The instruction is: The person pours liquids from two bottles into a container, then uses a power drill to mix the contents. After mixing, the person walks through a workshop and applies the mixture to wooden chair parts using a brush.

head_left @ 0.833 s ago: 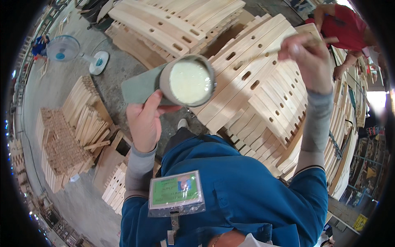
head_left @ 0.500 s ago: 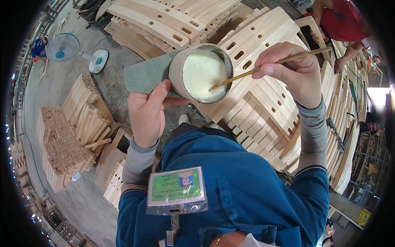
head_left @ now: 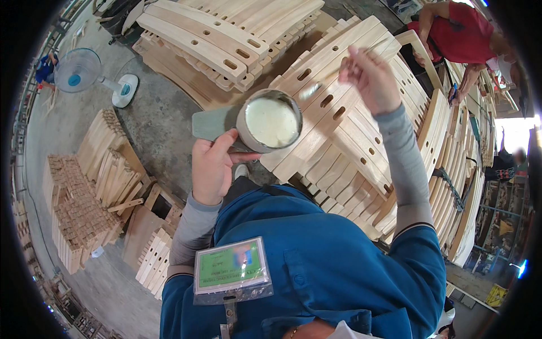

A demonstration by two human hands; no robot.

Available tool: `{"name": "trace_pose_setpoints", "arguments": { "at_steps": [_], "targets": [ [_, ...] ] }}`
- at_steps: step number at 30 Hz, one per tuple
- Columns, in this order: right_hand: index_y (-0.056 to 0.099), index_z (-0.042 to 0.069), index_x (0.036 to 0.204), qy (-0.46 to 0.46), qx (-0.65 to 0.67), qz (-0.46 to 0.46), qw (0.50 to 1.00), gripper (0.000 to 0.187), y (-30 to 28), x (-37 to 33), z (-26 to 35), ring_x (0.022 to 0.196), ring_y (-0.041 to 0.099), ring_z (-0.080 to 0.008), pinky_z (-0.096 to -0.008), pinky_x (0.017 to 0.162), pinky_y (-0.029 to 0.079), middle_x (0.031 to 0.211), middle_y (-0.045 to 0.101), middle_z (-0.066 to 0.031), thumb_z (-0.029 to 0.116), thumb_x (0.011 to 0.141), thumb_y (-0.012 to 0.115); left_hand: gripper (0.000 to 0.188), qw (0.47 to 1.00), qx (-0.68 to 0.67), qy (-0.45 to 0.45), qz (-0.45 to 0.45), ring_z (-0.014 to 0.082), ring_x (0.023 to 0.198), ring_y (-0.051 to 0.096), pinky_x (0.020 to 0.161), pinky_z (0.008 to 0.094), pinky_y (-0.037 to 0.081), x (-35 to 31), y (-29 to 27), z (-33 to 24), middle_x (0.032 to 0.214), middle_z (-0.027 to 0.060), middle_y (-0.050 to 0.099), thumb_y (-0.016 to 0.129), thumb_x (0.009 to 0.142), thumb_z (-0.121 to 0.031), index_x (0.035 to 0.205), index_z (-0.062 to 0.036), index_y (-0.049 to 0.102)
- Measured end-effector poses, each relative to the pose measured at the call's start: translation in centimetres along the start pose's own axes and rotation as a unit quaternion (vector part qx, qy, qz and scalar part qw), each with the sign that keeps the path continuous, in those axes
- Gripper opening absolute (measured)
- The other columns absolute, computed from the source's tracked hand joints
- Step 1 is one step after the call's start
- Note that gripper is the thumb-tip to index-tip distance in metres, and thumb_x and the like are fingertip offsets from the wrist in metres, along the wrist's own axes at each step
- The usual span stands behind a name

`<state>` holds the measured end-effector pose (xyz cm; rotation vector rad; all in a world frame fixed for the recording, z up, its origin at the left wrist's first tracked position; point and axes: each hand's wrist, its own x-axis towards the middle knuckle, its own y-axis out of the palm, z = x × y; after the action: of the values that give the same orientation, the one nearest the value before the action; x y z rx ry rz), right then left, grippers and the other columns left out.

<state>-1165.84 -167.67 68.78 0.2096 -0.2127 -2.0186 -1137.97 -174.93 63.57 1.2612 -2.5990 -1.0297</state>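
My left hand (head_left: 212,166) is closed on a round cup (head_left: 241,125) and a flat grey-green piece (head_left: 210,124) beside it, its thumb over the piece near the cup's wall. White creamy liquid (head_left: 272,121) fills much of the cup. Up to the right, my right hand (head_left: 370,79) is smeared by motion, its fingers pinched around a thin wooden stick. A blurred white-coated tip (head_left: 309,90) shows just outside the cup's rim, above the slotted wooden slats (head_left: 322,73). Whether that end is bare stick or bristles cannot be made out.
More slotted wooden pieces (head_left: 220,42) are stacked beyond the cup. Bundled wood blocks (head_left: 84,198) stand on the floor at left, with a standing fan (head_left: 79,70) farther off. At the far right a person in red (head_left: 463,34) handles wooden parts.
My right hand has lifted the stick out of the white liquid, moving up and left. The cup has shifted slightly down and left with my left hand.
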Motion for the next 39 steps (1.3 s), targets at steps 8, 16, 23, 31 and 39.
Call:
{"name": "trace_pose_setpoints", "arguments": {
  "at_steps": [8,16,23,31,39],
  "targets": [
    [0.056,-0.004,0.085,-0.13,-0.235,0.018,0.963,0.021,-1.1,4.8,-1.0,0.06,0.06,-0.0135,-0.0214,0.055,0.052,0.071,0.058,-0.0086,0.016,0.08,0.061,0.023,0.999,-0.038,-0.031,-0.016,0.0228,0.085,0.058,0.063,0.0378,0.056,0.8,-2.1,0.5,0.1,0.0117,0.054,0.04,0.084,-0.002,0.106,0.0008,0.045],
    [0.055,0.0,0.078,-0.269,-0.525,0.048,0.806,0.018,0.8,5.1,-1.9,0.051,0.055,-0.0165,-0.0266,0.048,0.044,0.058,0.055,-0.0075,0.017,0.078,0.061,0.025,0.998,-0.026,-0.055,-0.027,0.0228,0.085,0.058,0.063,0.0375,0.056,0.9,-1.8,1.1,0.099,0.0119,0.055,0.04,0.083,-0.003,0.108,0.0012,0.043],
    [0.056,0.001,0.079,-0.237,-0.513,0.085,0.821,0.016,1.1,4.7,-1.7,0.056,0.051,-0.006,-0.0197,0.052,0.042,0.06,0.055,-0.002,0.016,0.08,0.061,0.026,0.999,-0.026,-0.042,-0.016,0.0225,0.086,0.058,0.064,0.0365,0.056,0.9,-1.6,1.3,0.102,0.0129,0.054,0.04,0.084,-0.003,0.109,0.0016,0.043],
    [0.056,-0.001,0.082,-0.147,-0.412,0.099,0.894,0.013,1.3,4.9,-1.9,0.06,0.055,-0.0071,-0.0193,0.056,0.046,0.065,0.057,-0.0023,0.011,0.079,0.061,0.027,0.998,-0.026,-0.052,-0.01,0.022,0.085,0.059,0.064,0.0361,0.056,0.9,-1.8,1.3,0.102,0.0132,0.053,0.04,0.084,-0.003,0.11,0.0032,0.043],
    [0.059,-0.003,0.084,-0.171,-0.33,0.095,0.923,0.01,0.1,1.5,3.5,0.067,0.057,-0.0117,-0.0221,0.063,0.048,0.072,0.059,-0.0055,0.004,0.078,0.059,0.026,1.0,0.021,0.01,-0.003,0.0208,0.086,0.058,0.063,0.0353,0.056,0.2,-1.4,0.3,0.102,0.0119,0.053,0.041,0.085,-0.004,0.11,0.0034,0.044]
  ]
}}
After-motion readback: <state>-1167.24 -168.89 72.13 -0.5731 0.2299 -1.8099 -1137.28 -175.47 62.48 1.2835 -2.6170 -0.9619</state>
